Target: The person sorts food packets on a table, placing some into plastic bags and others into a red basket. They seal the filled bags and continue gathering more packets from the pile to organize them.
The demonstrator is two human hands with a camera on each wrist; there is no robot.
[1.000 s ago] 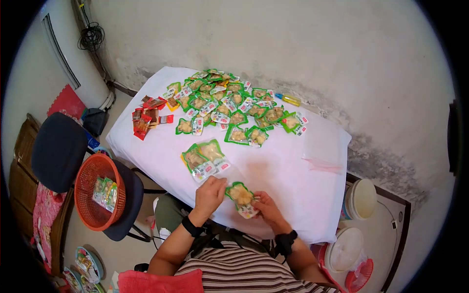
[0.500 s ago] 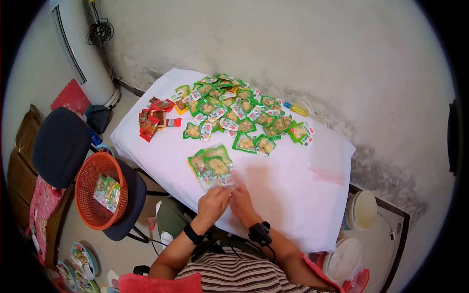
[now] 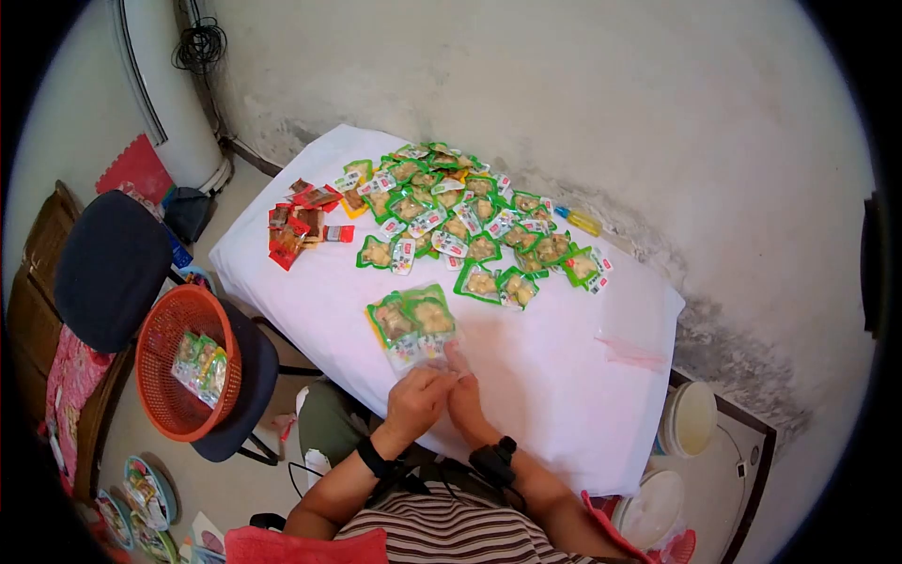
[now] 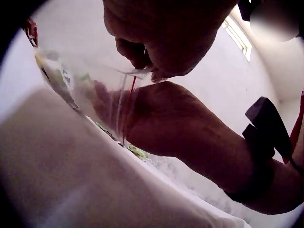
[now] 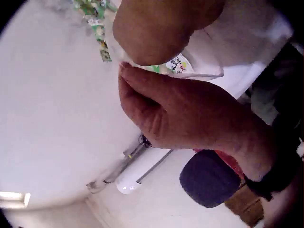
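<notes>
Hands pinch clear bag — green packets inside.

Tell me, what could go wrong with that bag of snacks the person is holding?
The left hand and right hand pinch only the mouth of the clear bag; a slip might spill its green packets. It lies near the front edge of the table, so it could slide off.

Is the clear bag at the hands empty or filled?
Filled: green packets show through the clear bag, whose near edge the left hand and right hand pinch.
</notes>
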